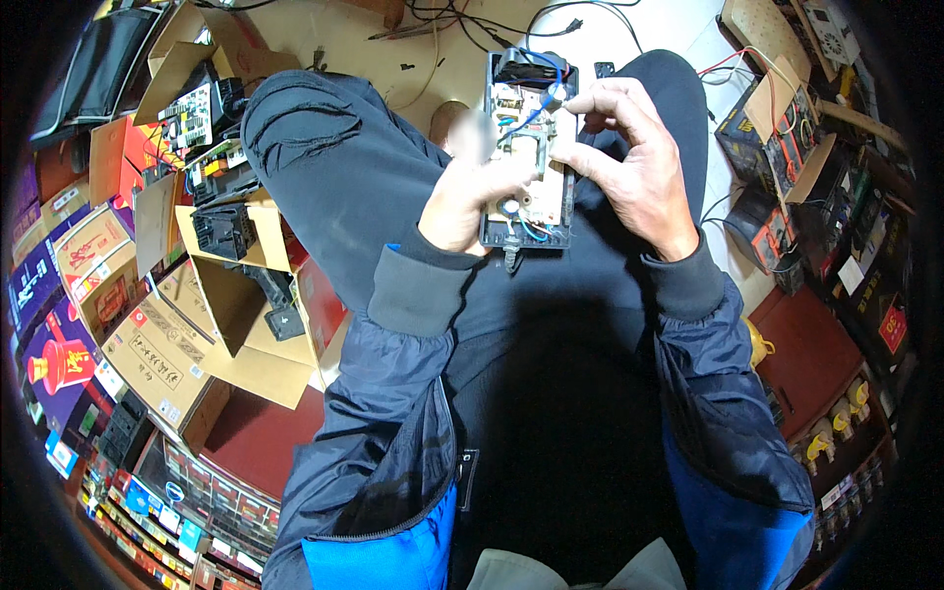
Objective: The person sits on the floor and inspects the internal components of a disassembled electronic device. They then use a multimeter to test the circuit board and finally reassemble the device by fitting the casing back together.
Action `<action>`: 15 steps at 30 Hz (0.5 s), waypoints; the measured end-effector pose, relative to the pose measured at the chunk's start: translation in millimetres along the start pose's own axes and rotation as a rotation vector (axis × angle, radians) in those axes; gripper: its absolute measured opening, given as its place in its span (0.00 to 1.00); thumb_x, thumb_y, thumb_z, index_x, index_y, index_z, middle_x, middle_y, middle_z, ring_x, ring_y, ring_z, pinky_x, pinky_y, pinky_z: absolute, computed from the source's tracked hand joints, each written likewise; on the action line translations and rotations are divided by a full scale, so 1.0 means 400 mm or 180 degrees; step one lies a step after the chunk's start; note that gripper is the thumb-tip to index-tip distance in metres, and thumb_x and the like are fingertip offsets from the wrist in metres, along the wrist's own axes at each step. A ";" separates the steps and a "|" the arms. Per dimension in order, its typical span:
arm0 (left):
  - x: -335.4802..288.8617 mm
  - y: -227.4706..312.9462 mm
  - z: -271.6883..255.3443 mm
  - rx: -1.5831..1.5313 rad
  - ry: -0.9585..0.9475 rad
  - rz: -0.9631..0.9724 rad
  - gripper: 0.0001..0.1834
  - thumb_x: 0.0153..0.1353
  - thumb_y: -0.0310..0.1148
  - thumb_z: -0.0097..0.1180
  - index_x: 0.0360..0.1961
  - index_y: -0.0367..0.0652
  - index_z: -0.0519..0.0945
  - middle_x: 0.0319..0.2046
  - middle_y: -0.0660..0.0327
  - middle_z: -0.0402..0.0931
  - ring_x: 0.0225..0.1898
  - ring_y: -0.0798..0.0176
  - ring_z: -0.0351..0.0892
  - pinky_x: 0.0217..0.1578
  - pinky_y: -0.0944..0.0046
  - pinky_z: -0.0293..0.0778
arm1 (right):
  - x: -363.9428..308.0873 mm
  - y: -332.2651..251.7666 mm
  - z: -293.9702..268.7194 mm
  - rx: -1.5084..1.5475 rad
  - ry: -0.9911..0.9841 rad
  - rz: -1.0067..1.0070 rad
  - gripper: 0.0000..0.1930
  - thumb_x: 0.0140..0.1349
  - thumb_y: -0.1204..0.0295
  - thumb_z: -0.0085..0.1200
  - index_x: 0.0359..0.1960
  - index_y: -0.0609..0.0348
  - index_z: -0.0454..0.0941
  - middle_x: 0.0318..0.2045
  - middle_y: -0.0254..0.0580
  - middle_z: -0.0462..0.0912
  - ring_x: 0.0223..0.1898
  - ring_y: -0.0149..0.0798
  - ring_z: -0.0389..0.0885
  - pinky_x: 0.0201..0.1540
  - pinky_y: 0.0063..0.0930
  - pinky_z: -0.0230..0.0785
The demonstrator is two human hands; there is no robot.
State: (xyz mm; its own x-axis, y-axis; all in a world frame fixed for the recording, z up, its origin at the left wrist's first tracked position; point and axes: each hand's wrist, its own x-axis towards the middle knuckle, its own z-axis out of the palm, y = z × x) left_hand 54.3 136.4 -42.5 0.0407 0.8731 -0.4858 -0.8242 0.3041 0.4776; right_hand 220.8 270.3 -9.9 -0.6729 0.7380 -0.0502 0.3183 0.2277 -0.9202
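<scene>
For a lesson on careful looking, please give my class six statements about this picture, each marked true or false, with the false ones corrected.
1. The left hand holds an open case with a circuit board inside. True.
2. Every wire in the case is red. False: blue wires show there.
3. The person is in short sleeves. False: long dark sleeves reach the wrists.
4. The right hand is at the right side of the case. True.
5. The case lies untouched on the floor. False: both hands are at it.
6. Cardboard boxes are on the person's left. True.
</scene>
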 end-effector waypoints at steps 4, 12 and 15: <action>-0.012 0.008 0.016 0.0049 0.0058 0.0143 0.32 0.62 0.23 0.65 0.67 0.35 0.71 0.51 0.53 0.84 0.45 0.61 0.89 0.46 0.61 0.87 | -0.006 -0.002 -0.013 -0.0146 -0.0018 -0.0090 0.20 0.57 0.73 0.75 0.50 0.62 0.84 0.49 0.36 0.78 0.45 0.31 0.77 0.52 0.25 0.73; -0.022 0.004 0.021 0.0029 0.0110 0.0312 0.35 0.62 0.25 0.64 0.71 0.35 0.69 0.55 0.54 0.83 0.50 0.60 0.88 0.52 0.61 0.86 | -0.002 -0.026 -0.013 -0.0186 0.0000 -0.0072 0.21 0.55 0.72 0.77 0.49 0.61 0.85 0.50 0.37 0.79 0.44 0.32 0.77 0.52 0.26 0.74; -0.023 -0.003 0.006 -0.0004 0.0094 0.0314 0.35 0.63 0.26 0.64 0.71 0.34 0.69 0.56 0.53 0.83 0.51 0.60 0.87 0.52 0.61 0.86 | -0.003 -0.030 -0.010 -0.0212 -0.0013 -0.0154 0.21 0.55 0.71 0.78 0.49 0.61 0.85 0.50 0.38 0.79 0.45 0.33 0.78 0.52 0.27 0.74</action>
State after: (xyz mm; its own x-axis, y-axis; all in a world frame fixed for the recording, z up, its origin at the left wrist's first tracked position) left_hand 56.4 129.0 -37.1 -0.0574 0.8871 -0.4579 -0.8241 0.2168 0.5233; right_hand 220.3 269.3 2.7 -0.6912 0.7226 -0.0079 0.3288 0.3048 -0.8938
